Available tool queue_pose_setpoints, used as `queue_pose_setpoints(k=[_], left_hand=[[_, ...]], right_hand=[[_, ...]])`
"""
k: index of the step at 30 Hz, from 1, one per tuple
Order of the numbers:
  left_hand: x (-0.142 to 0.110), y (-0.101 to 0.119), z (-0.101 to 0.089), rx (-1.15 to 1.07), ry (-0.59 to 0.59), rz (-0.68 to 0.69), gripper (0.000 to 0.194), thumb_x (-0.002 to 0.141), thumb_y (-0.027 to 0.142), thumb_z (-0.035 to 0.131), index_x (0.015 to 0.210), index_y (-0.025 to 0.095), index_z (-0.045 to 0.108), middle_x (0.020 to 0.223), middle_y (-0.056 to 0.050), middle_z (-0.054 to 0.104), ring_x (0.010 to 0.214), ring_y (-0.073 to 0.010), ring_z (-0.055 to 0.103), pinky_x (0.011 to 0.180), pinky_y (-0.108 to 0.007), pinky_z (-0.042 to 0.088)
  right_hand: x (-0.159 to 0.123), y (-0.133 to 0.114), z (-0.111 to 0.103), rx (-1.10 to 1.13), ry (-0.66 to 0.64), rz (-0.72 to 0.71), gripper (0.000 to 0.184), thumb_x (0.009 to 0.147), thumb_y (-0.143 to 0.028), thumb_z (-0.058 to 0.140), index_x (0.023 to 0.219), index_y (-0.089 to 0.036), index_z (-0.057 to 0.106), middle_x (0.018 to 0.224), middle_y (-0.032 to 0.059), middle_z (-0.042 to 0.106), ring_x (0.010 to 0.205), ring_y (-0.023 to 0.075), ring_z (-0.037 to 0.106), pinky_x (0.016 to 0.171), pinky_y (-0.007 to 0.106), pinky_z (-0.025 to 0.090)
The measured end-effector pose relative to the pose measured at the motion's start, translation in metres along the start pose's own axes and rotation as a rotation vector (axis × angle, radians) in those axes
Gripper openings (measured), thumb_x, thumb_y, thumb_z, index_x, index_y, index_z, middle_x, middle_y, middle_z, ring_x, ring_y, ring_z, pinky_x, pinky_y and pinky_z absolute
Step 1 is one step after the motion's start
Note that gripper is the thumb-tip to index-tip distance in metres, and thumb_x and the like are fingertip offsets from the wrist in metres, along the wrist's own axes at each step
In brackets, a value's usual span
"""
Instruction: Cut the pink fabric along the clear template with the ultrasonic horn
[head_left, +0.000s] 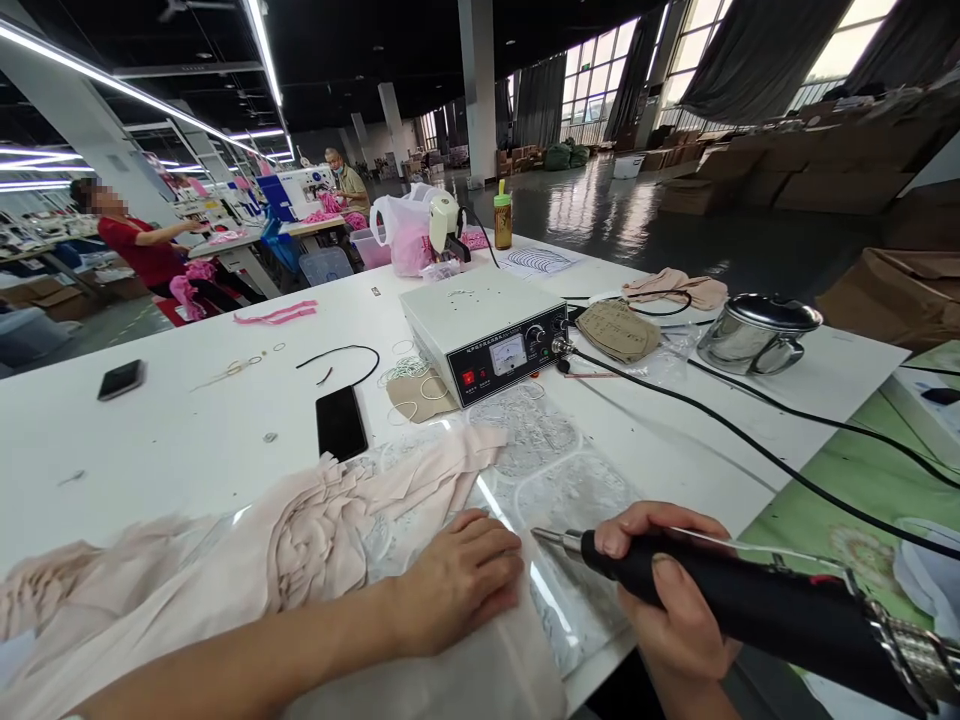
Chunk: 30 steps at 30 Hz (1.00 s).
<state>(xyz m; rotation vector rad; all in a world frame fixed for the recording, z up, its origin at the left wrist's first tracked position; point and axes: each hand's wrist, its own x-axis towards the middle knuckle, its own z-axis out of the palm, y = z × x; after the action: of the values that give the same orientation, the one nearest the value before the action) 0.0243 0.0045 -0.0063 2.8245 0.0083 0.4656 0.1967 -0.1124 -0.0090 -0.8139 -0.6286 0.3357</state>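
My left hand lies flat, fingers stretched out, on pale fabric over a scratched glass plate at the table's near edge. My right hand is wrapped round a thick black hand tool whose metal tip points left toward my left fingers. A black cable runs from the tool's side to a white control box with a red switch, a meter and knobs. A heap of pink fabric pieces lies to the left of my left hand.
On the white table lie a black phone, a second phone, a steel pot, beige bra cups, a bottle and a bag of pink goods. People sit at sewing stations far left.
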Motion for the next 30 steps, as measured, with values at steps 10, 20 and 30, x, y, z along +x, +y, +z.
queue_pose_setpoints(k=[10, 20, 30], left_hand=[[-0.0060, -0.0045, 0.0020, 0.007, -0.048, 0.074, 0.019, 0.099, 0.032, 0.054, 0.102, 0.016, 0.062, 0.116, -0.008, 0.066, 0.116, -0.0186, 0.057, 0.110, -0.036, 0.038], [-0.0064, -0.0065, 0.0013, -0.024, -0.005, 0.149, 0.022, 0.101, 0.032, 0.050, 0.101, 0.017, 0.065, 0.118, -0.007, 0.065, 0.122, -0.0189, 0.055, 0.113, -0.035, 0.034], [-0.0068, -0.0096, 0.0042, -0.025, -0.055, 0.161, 0.017, 0.100, 0.031, 0.053, 0.101, 0.019, 0.066, 0.113, -0.003, 0.068, 0.117, -0.0157, 0.057, 0.115, -0.032, 0.027]], right_hand=[[-0.0001, 0.0020, 0.0016, 0.025, -0.007, 0.016, 0.012, 0.080, -0.027, 0.057, 0.092, -0.022, 0.058, 0.078, 0.0000, 0.055, 0.059, 0.0135, 0.054, 0.055, 0.035, 0.051], [0.0023, 0.0058, 0.0020, 0.036, 0.009, 0.007, 0.015, 0.080, -0.028, 0.055, 0.094, -0.023, 0.059, 0.077, -0.0001, 0.055, 0.057, 0.0136, 0.053, 0.055, 0.035, 0.050], [0.0041, 0.0044, 0.0023, 0.040, 0.046, 0.032, 0.015, 0.075, -0.026, 0.056, 0.088, -0.021, 0.059, 0.074, -0.0002, 0.055, 0.056, 0.0137, 0.052, 0.052, 0.035, 0.050]])
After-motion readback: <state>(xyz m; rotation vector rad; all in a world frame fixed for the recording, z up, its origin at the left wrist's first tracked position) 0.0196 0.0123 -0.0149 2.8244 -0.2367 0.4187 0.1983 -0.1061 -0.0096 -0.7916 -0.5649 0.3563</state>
